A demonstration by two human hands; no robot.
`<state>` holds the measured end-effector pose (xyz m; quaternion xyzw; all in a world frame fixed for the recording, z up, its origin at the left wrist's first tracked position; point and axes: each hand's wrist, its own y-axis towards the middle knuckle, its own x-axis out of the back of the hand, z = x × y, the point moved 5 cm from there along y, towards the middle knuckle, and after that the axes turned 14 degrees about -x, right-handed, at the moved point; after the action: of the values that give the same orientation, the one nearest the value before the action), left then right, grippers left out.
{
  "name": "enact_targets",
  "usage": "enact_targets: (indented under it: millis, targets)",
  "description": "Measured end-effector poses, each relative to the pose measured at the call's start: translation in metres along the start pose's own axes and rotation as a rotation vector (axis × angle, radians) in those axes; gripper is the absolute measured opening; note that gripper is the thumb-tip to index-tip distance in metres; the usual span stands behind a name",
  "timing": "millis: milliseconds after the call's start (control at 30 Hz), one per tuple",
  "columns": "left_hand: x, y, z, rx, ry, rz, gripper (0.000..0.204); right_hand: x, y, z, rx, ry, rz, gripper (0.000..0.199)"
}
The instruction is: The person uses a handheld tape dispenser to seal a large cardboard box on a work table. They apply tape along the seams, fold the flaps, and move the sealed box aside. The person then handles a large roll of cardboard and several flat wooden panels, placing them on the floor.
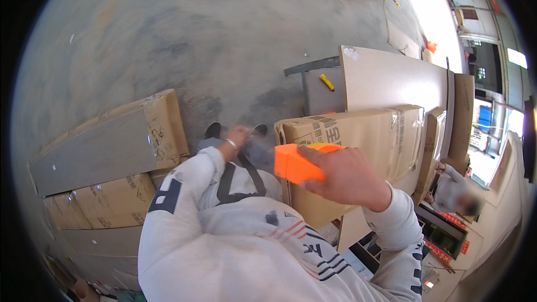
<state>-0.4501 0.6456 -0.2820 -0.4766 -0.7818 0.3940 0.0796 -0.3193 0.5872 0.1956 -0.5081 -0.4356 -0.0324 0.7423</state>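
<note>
Fingers of left hand [238,136] blurred, seemingly curled; whether anything is held cannot be told. Hand is seen low, near shoes [212,130]. Orange tool [295,165] is gripped by right hand [352,176], fingers wrapped round it, seen across left end of carton [377,126]; contact cannot be told. Board [397,81] is seen beyond. Step judged: handling of tool by carton. For next move, firm grip, steady wrist seem called for.

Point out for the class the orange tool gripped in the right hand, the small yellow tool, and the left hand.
Orange tool [294,165]: head view, on its blocky body.
Yellow tool [326,82]: head view, on the middle of its body.
Left hand [238,136]: head view, on its blurred middle.
</note>
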Motion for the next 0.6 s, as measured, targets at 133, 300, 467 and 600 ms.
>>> enact_targets:
  millis: [133, 300, 467, 600]
  targets:
    - [-0.098, -0.007, 0.064, 0.054, -0.014, 0.375, 0.016, 0.012, 0.001, -0.002, -0.06, -0.069, 0.149, 0.06]
    - [-0.098, -0.054, 0.111, 0.317, -0.147, 0.464, 0.02, 0.004, -0.004, -0.064, -0.135, 0.109, 0.118, 0.061]
    - [-0.1, -0.043, 0.098, 0.31, -0.165, 0.373, 0.026, -0.008, 0.002, -0.101, -0.125, 0.129, 0.122, 0.058]
    - [-0.095, -0.027, 0.07, 0.198, -0.139, 0.155, 0.032, -0.013, 0.007, -0.125, -0.013, 0.115, 0.042, 0.061]
